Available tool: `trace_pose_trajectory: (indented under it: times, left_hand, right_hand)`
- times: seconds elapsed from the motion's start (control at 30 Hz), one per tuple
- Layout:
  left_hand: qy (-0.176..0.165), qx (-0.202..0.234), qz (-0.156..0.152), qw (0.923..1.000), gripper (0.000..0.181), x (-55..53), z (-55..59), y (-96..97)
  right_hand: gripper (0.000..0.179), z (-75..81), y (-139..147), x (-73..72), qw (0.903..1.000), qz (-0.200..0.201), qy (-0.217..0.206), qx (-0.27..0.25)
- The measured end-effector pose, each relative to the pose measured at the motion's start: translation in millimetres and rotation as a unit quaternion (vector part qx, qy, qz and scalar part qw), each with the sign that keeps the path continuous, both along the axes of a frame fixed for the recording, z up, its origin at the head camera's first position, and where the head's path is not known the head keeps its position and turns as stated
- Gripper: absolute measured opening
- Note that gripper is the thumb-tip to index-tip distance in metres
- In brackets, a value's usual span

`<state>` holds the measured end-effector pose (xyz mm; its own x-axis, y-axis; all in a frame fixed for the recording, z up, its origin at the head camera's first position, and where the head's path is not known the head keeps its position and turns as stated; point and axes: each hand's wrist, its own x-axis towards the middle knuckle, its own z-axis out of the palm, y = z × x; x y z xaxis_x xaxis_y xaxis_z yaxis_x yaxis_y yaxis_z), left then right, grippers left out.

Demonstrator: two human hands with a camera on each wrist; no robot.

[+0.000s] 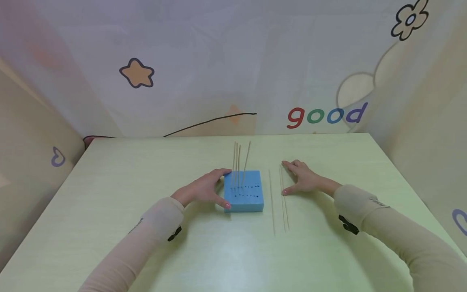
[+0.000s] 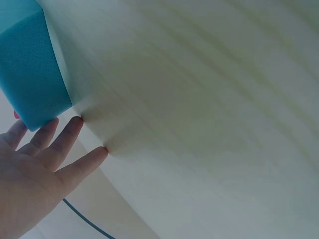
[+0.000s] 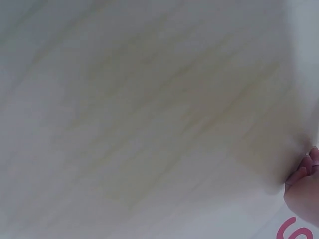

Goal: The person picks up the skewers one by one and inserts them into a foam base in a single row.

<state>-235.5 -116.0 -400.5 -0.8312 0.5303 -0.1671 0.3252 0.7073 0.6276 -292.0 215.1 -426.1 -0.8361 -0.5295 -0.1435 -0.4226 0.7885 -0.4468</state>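
A blue foam block (image 1: 243, 205) lies on the table, with rows of small dark holes in its top. Several thin wooden sticks (image 1: 238, 162) stand in its back left part, one leaning right. My left hand (image 1: 204, 188) holds the block's left side, thumb at the front corner and index finger at the back edge. In the left wrist view, the other fingers (image 2: 62, 142) spread beside the blue foam. To the right, my right hand (image 1: 304, 178) has thumb and index finger spread apart, their tips at two loose sticks (image 1: 284, 211) lying close together. Another stick (image 1: 271, 202) lies between these and the block.
The pale table (image 1: 138, 162) reaches back to a printed cloth backdrop (image 1: 204, 61), with cloth sides at left and right. A black clip-like piece (image 1: 349, 225) hangs beneath the right sleeve cuff, a smaller one (image 1: 174, 234) beneath the left.
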Motion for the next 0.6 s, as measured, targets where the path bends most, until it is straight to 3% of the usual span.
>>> trace_pose_trajectory:
  times: [0.43,0.6]
  left_hand:
    - [-0.001,-0.006,0.004,1.0000,0.107,-0.6,-1.0,0.4]
    - [-0.002,-0.008,0.007,0.9999,0.107,-0.1,-0.3,1.2]
  right_hand:
    - [0.097,8.3,-4.9,-2.6,0.9992,0.011,-0.021,0.032]
    - [0.096,9.3,-5.3,-3.0,0.9994,0.012,-0.026,0.021]
